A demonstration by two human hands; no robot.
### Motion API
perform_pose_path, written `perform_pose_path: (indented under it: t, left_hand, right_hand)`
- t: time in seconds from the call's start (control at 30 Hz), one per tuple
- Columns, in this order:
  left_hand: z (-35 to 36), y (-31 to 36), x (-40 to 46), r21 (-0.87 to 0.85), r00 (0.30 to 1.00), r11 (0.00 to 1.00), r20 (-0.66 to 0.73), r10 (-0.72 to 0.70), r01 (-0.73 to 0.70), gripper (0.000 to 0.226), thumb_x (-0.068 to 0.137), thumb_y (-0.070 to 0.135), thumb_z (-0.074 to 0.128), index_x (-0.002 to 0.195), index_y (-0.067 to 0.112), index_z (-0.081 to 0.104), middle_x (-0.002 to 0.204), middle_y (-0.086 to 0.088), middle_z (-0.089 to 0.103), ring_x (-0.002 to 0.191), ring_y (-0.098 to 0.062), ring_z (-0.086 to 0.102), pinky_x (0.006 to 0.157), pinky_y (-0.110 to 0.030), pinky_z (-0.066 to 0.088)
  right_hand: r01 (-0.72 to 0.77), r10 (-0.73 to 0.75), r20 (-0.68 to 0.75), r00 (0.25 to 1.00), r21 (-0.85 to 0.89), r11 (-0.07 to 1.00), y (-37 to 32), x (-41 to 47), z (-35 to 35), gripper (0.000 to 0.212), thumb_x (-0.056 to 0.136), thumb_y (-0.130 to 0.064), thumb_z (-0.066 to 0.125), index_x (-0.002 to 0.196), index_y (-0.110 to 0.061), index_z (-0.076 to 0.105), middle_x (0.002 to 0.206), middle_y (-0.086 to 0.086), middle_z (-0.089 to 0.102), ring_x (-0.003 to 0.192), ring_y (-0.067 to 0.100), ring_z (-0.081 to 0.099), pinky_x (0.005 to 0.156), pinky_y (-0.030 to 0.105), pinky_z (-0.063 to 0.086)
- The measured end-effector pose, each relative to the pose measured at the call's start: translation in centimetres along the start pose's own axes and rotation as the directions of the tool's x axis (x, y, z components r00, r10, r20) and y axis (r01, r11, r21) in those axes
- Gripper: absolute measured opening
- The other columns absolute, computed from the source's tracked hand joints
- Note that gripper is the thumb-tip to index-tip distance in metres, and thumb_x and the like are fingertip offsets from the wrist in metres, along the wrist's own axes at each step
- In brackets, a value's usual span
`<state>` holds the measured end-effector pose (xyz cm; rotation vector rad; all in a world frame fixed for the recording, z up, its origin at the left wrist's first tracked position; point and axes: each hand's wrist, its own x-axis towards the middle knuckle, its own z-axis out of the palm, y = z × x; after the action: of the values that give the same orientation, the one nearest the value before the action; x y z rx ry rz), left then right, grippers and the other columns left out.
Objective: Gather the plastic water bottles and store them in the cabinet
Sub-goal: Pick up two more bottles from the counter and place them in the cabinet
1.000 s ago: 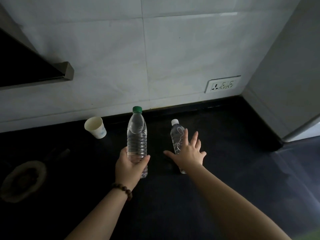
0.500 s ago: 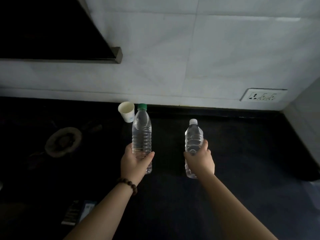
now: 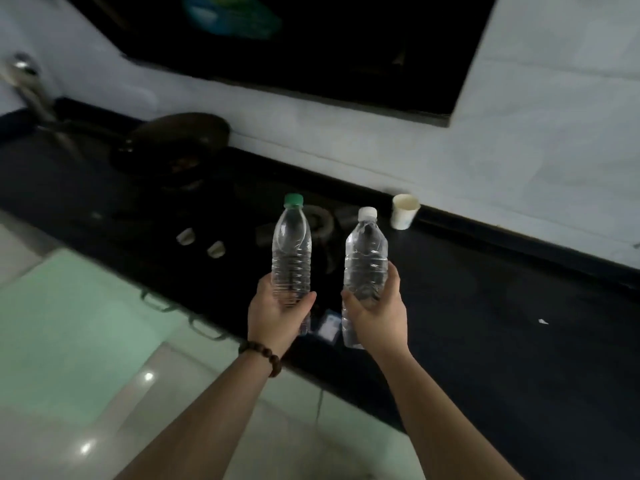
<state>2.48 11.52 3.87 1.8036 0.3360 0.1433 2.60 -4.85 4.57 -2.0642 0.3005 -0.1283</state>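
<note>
I hold two clear plastic water bottles above the dark countertop (image 3: 485,323). The green-capped bottle (image 3: 291,244) stands upright in my left hand (image 3: 277,315), which wraps its lower part; a beaded bracelet sits on that wrist. The white-capped bottle (image 3: 365,258) leans slightly left in my right hand (image 3: 379,315), gripped around its lower half. The two bottles are side by side and apart. Pale green cabinet fronts (image 3: 79,327) with handles run below the counter edge at the left.
A white paper cup (image 3: 404,211) stands by the wall behind the bottles. A dark pan (image 3: 173,143) sits on the stove at the left, with two stove knobs (image 3: 201,242) nearer me. A black range hood (image 3: 311,46) hangs above. A small packet (image 3: 328,325) lies on the counter edge.
My right hand closed on the white-capped bottle and lifted it. Both bottles now hang above the counter, and my view has swung left, toward the stove and cabinet fronts.
</note>
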Motion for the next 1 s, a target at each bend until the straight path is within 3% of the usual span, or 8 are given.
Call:
perform_pose_path:
  t: [0.07, 0.23, 0.3, 0.4, 0.47, 0.6, 0.77, 1.0]
  left_hand:
    - [-6.3, -1.6, -1.8, 0.004, 0.997, 1.000, -0.073, -0.006, 0.007, 0.041, 0.076, 0.022, 0.080, 0.108, 0.021, 0.054, 0.081, 0.004, 0.070, 0.064, -0.006, 0.069, 0.053, -0.025, 0.057]
    - [-21.7, -6.4, -5.5, 0.056, 0.953, 0.995, -0.297, -0.061, 0.081, 0.048, 0.073, 0.030, 0.080, 0.111, 0.018, 0.054, 0.092, 0.010, 0.066, 0.083, -0.012, 0.066, 0.074, -0.037, 0.057]
    - [-26.9, -8.0, -6.7, 0.042, 0.922, 0.992, -0.376, -0.095, 0.119, 0.052, 0.074, 0.030, 0.080, 0.116, 0.016, 0.053, 0.099, 0.004, 0.067, 0.086, -0.016, 0.066, 0.069, -0.033, 0.057]
    - [-33.4, -10.3, -8.4, 0.009, 0.874, 0.990, -0.472, -0.118, 0.139, 0.055, 0.077, 0.027, 0.079, 0.122, 0.012, 0.051, 0.099, 0.001, 0.064, 0.079, -0.010, 0.062, 0.051, -0.012, 0.048]
    - [-37.1, -11.9, -9.1, -0.004, 0.844, 0.989, -0.521, -0.129, 0.149, 0.055, 0.076, 0.026, 0.080, 0.121, 0.011, 0.052, 0.093, 0.006, 0.063, 0.077, -0.007, 0.061, 0.053, -0.011, 0.046]
    - [-43.9, -15.2, -9.3, -0.045, 0.793, 0.984, -0.586, -0.167, 0.174, 0.055, 0.074, 0.025, 0.082, 0.118, 0.013, 0.052, 0.097, 0.002, 0.066, 0.082, -0.013, 0.066, 0.071, -0.030, 0.057]
    - [-52.3, -18.2, -5.6, -0.051, 0.769, 0.982, -0.615, -0.174, 0.181, 0.057, 0.075, 0.026, 0.081, 0.120, 0.010, 0.050, 0.101, 0.001, 0.065, 0.080, -0.010, 0.064, 0.064, -0.017, 0.051]
    - [-65.5, -21.1, 3.2, -0.042, 0.770, 0.971, -0.602, -0.211, 0.233, 0.057, 0.074, 0.027, 0.081, 0.120, 0.015, 0.050, 0.100, 0.004, 0.064, 0.082, -0.006, 0.065, 0.072, -0.028, 0.057]
  right_hand:
    - [0.053, -0.054, 0.059, 0.997, 0.009, 0.999, -2.5, -3.8, 4.6, 0.086, 0.075, -0.050, 0.068, 0.143, -0.040, 0.016, 0.126, -0.005, 0.057, 0.103, 0.017, 0.063, 0.083, 0.041, 0.055]
    - [0.160, -0.174, 0.238, 0.956, 0.077, 0.984, -8.5, -13.2, 16.1, 0.084, 0.074, -0.053, 0.066, 0.141, -0.043, 0.017, 0.125, -0.006, 0.058, 0.103, 0.017, 0.063, 0.085, 0.044, 0.054]
    - [0.195, -0.218, 0.295, 0.930, 0.103, 0.975, -10.4, -16.3, 20.1, 0.082, 0.074, -0.054, 0.065, 0.140, -0.043, 0.018, 0.124, -0.008, 0.059, 0.105, 0.018, 0.062, 0.086, 0.043, 0.053]
    - [0.241, -0.268, 0.355, 0.896, 0.118, 0.963, -12.9, -20.0, 25.4, 0.080, 0.072, -0.052, 0.066, 0.140, -0.040, 0.024, 0.120, -0.007, 0.061, 0.104, 0.019, 0.063, 0.086, 0.044, 0.054]
    - [0.262, -0.287, 0.400, 0.870, 0.117, 0.958, -14.4, -21.8, 28.9, 0.085, 0.068, -0.055, 0.065, 0.141, -0.038, 0.024, 0.123, -0.004, 0.060, 0.106, 0.021, 0.062, 0.088, 0.045, 0.054]
    - [0.278, -0.306, 0.479, 0.823, 0.130, 0.952, -17.2, -24.5, 36.1, 0.092, 0.064, -0.057, 0.066, 0.142, -0.038, 0.021, 0.123, 0.000, 0.060, 0.102, 0.021, 0.064, 0.086, 0.044, 0.056]
    - [0.327, -0.358, 0.527, 0.771, 0.155, 0.932, -20.8, -25.8, 46.0, 0.088, 0.070, -0.048, 0.071, 0.143, -0.033, 0.023, 0.125, 0.001, 0.057, 0.104, 0.021, 0.062, 0.082, 0.043, 0.057]
    - [0.297, -0.372, 0.515, 0.772, 0.225, 0.928, -29.1, -25.7, 61.4, 0.076, 0.074, -0.038, 0.072, 0.138, -0.023, 0.034, 0.124, 0.002, 0.060, 0.104, 0.022, 0.064, 0.084, 0.034, 0.055]
